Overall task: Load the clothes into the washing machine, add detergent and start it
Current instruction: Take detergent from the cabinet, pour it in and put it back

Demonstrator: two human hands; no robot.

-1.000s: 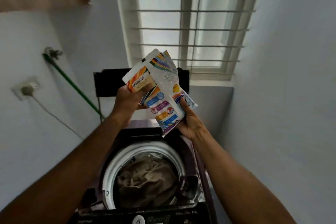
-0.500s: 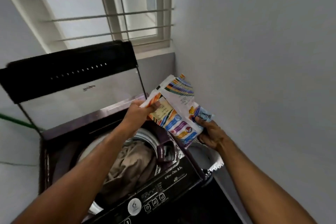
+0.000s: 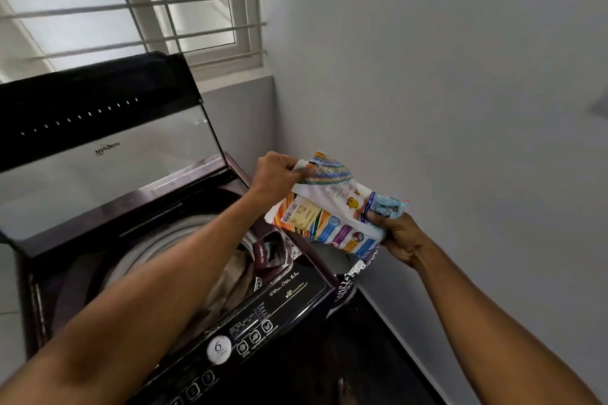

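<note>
L hand (image 3: 274, 171) pinches detergent pouch (image 3: 332, 210) top, R hand (image 3: 399, 235) grips bottom; beside open washer (image 3: 184, 240), clothes (image 3: 230, 286) in drum, L forearm across; window (image 3: 138, 3) behind

Dark floor (image 3: 378, 345) under washer (image 3: 296, 293), with a patterned bag (image 3: 348, 283), perhaps, just beside it.

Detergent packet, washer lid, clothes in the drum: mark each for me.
Detergent packet (image 3: 329, 217), head view, on its printed front face.
Washer lid (image 3: 98, 128), head view, on the raised glass panel.
Clothes (image 3: 230, 286), head view, on the beige fabric inside the drum.
</note>
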